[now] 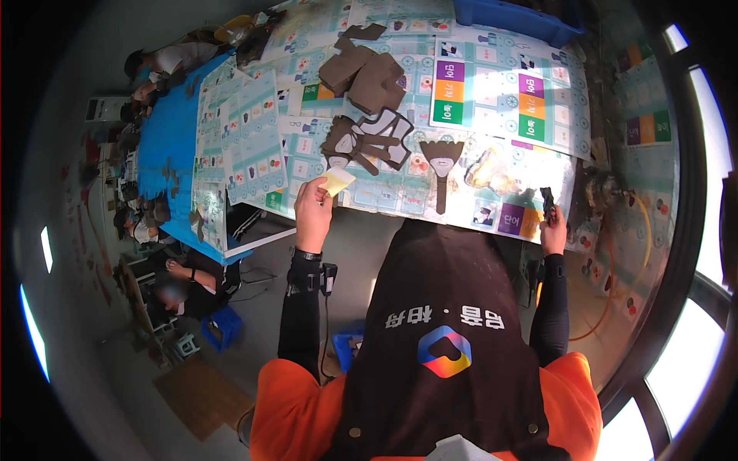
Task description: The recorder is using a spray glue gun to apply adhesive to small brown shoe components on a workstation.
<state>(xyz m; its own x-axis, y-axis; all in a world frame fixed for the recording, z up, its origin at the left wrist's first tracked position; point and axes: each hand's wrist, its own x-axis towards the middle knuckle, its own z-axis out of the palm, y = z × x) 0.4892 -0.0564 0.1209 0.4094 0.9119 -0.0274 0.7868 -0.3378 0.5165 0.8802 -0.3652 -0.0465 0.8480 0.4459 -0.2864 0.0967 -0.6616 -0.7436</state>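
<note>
Hands at bench near edge; open surface between fan-shaped brown piece and right hand.

Left hand pinches yellow pad, just beside brown pile; right hand grips dark object toward near right corner. Fan-shaped brown piece lies between hands. Blue bin at far edge, contents unclear.

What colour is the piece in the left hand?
The piece is pale yellow, seen best in the head view.
</note>
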